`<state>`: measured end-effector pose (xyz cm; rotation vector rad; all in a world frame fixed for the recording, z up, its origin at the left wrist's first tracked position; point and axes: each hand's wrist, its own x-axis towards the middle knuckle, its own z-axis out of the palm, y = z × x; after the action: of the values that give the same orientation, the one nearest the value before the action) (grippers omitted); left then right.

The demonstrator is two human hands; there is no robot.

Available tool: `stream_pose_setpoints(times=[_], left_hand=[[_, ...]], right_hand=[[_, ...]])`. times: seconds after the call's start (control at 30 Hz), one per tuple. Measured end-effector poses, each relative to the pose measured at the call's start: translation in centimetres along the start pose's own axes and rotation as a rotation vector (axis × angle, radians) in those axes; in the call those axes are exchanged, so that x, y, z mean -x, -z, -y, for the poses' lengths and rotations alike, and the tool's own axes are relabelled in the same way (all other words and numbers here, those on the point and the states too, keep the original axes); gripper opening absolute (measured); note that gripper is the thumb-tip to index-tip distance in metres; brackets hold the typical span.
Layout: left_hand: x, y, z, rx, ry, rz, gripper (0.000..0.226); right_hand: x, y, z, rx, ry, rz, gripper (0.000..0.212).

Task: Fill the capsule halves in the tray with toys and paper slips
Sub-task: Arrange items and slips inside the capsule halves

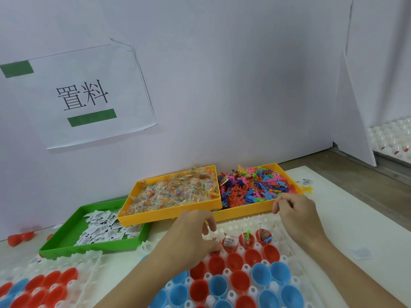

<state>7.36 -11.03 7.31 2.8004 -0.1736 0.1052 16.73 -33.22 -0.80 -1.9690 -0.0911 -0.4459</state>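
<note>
Filling back row first — left hand (195, 232) curled over red capsule halves (229, 243), contents unclear; right hand (293, 210) fingers curled at toy bin (255, 190) edge, grip unclear.

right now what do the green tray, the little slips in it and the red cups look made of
Green tray: looks like hard moulded plastic, smooth walls, perforated grid floor. Slips: probably thin paper or sachets, white, creased, printed black; too small to be sure. Red cups: seemingly glossy, thin plastic, with soft highlights on their curved insides.
</note>
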Motion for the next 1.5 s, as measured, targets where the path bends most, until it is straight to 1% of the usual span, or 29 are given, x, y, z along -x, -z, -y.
stream_pose_setpoints(times=[0.1,0.17,0.23,0.3,0.37,0.4,0.53,0.63,0.73,0.83,0.93,1.03,1.17,1.27,1.33,1.5], left_hand=[[0.5,0.6,0.5,0.066,0.034,-0.038,0.028],[0.9,1.3,0.9,0.112,0.057,-0.082,0.027],[1.6,2.1,1.8,0.194,0.094,-0.184,0.018],[2.7,3.0,3.6,0.283,0.168,-0.344,0.009],[4.5,3.4,5.9,0.353,0.265,-0.479,0.012],[5.5,3.3,6.9,0.379,0.316,-0.509,0.014],[8.7,1.4,9.6,0.466,0.504,-0.487,0.013],[9.4,-0.3,10.7,0.681,0.594,-0.497,0.015],[9.0,-1.1,10.7,0.969,0.632,-0.507,0.019],[8.7,-1.8,11.0,1.021,0.6,-0.485,0.023],[8.5,-1.9,11.7,1.115,0.585,-0.548,0.024],[8.3,-2.2,12.4,1.125,0.566,-0.6,0.028],[7.5,-2.6,12.9,1.041,0.514,-0.705,0.037],[6.8,-3.1,13.0,0.929,0.472,-0.707,0.043],[6.5,-3.4,12.8,0.863,0.456,-0.712,0.041],[6.5,-3.4,13.0,0.835,0.449,-0.699,0.034]], right_hand=[[0.0,0.1,0.0,-0.005,-0.002,0.004,0.042],[0.0,0.2,0.0,-0.014,-0.006,0.008,0.042],[0.1,0.2,0.0,-0.015,-0.003,0.009,0.041],[0.1,0.3,0.1,-0.017,-0.002,0.01,0.041],[0.1,0.3,0.2,-0.025,0.003,0.013,0.04],[0.1,0.4,0.2,-0.029,0.006,0.015,0.04],[0.3,0.6,0.5,-0.042,0.023,0.01,0.04],[0.5,0.7,0.7,-0.052,0.009,-0.007,0.04],[0.4,0.5,0.9,-0.046,-0.01,-0.018,0.04],[0.4,0.5,1.1,-0.023,-0.025,-0.041,0.037],[0.4,0.4,1.2,0.004,-0.033,-0.022,0.035],[0.3,0.1,0.9,0.052,-0.037,0.007,0.039],[0.1,0.0,0.3,0.112,-0.052,0.06,0.033],[0.2,0.0,0.2,0.097,-0.038,0.076,0.027],[0.1,0.2,0.4,0.075,-0.02,0.072,0.023],[0.1,0.4,1.1,0.076,-0.014,0.083,0.012]])
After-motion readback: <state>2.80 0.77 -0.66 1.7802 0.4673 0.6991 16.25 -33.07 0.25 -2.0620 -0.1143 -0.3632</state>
